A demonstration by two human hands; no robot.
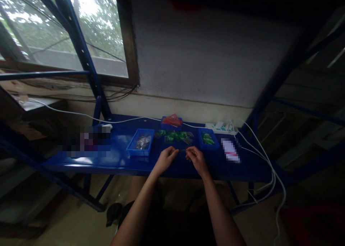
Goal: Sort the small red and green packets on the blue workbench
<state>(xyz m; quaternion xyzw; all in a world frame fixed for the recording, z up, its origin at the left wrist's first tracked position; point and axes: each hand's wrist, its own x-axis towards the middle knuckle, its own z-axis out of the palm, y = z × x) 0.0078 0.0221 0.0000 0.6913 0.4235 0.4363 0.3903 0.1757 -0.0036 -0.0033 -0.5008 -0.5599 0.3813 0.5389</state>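
Observation:
My left hand (166, 159) and my right hand (196, 159) are held close together over the front of the blue table, fingers pinched. Between their fingertips stretches a small clear plastic bag (182, 151), thin and hard to make out. Just beyond the hands lie several small clear packets with green contents (176, 135). To the left is a blue tray (129, 152) of clear packets with silvery contents (144, 142). A smaller blue tray (217, 145) on the right has green packets (207, 139) in it. Red packets (173, 120) fill a blue box (163, 126) behind.
A white power strip (221, 128) with plugs sits at the back right, its white cables (272, 167) hanging over the table's right side. A blurred-out flat item (230, 151) lies on the right, another blurred patch (86, 142) on the left. Blue posts (81, 48) frame the table (115, 149).

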